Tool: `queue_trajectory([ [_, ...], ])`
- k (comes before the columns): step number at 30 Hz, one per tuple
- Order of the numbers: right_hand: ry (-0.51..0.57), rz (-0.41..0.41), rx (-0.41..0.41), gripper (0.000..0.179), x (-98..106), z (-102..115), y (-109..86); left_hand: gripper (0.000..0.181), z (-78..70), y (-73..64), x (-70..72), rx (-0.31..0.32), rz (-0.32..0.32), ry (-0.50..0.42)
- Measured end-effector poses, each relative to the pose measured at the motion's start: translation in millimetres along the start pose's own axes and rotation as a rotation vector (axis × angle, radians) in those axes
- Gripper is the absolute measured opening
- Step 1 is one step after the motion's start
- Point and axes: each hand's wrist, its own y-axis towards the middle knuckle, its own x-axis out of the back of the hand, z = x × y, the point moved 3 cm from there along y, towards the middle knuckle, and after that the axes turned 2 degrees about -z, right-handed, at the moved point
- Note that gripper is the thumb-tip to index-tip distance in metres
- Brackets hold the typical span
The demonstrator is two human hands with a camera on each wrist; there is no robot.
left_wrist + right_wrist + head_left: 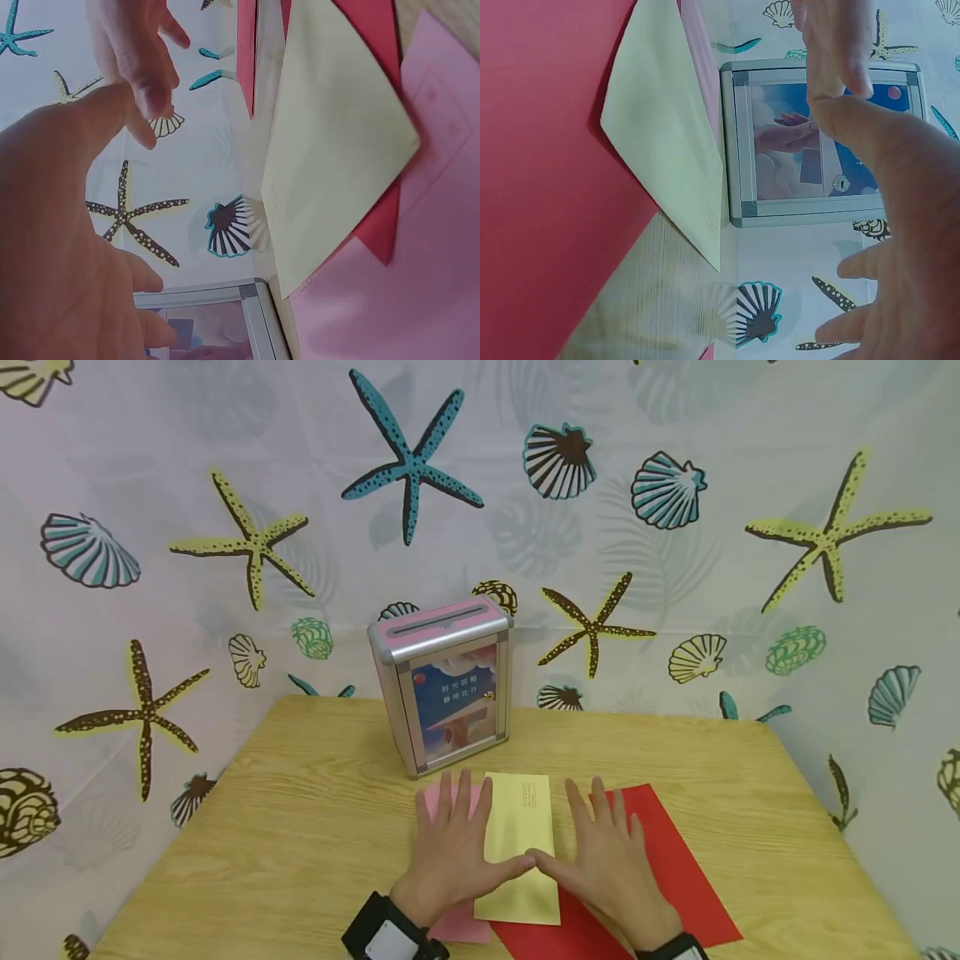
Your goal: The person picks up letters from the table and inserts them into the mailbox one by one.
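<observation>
Both hands are spread over the paper envelopes on the table, their thumb tips meeting in the head view. My left hand (pixel 447 860) has its fingers straight and holds nothing; beneath it lies a pink envelope (pixel 459 928). Fingers apart, my right hand (pixel 617 870) is empty too, over a red envelope (pixel 686 868). Between the hands a pale yellow envelope (pixel 517 814) overlaps the pink and red ones, with small print near its far right corner. Both wrist views show the hands raised above the envelopes.
A silver-framed box (pixel 457 702) stands upright behind the envelopes, with a slot in its pink top and a small lock on its picture front. The wooden table (pixel 300 827) meets a hanging cloth (pixel 480 552) printed with starfish and shells.
</observation>
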Motion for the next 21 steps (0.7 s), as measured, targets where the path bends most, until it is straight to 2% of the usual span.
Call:
queue_trajectory([
  [7, 0.015, 0.016, 0.025, 0.104, -3, 1, 0.3, 0.108, 4.8, 13.4, -3.6, 0.016, 0.01, -0.042],
  [15, 0.043, 0.095, -0.011, 0.105, -10, 3, 0.2, 0.108, 6.1, 22.9, -5.3, 0.013, 0.017, 0.029],
  [21, 0.038, 0.13, -0.038, 0.105, -12, 3, 0.7, 0.107, 8.1, 30.5, -10.4, 0.027, 0.024, 0.041],
])
